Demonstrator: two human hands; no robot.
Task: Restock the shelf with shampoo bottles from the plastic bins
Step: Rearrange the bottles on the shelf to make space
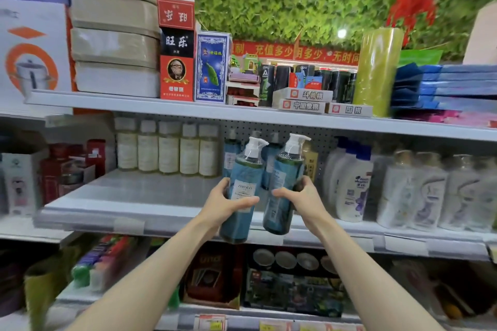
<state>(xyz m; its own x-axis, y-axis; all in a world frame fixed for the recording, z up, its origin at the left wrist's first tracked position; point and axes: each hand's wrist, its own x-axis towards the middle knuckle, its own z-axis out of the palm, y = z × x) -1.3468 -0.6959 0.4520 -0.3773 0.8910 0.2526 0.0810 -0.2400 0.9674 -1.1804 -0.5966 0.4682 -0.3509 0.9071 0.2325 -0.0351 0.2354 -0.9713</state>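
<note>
L hand (224,203) | blue pump btl (243,191) | R hand (301,200) | 2nd blue btl (282,191)

Retail shop. Shown by tiered metal shelving (188,113) stocked with rows of bottled toiletries (352,185) and boxed goods (176,62); price-label strips (129,224) are fixed along near shelf edges.

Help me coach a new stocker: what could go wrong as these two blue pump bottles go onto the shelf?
The left hand grips one tilted blue shampoo bottle, the right hand a second bottle; close together, they could knock. Pushed in, they might topple the blue bottles standing behind.
</note>
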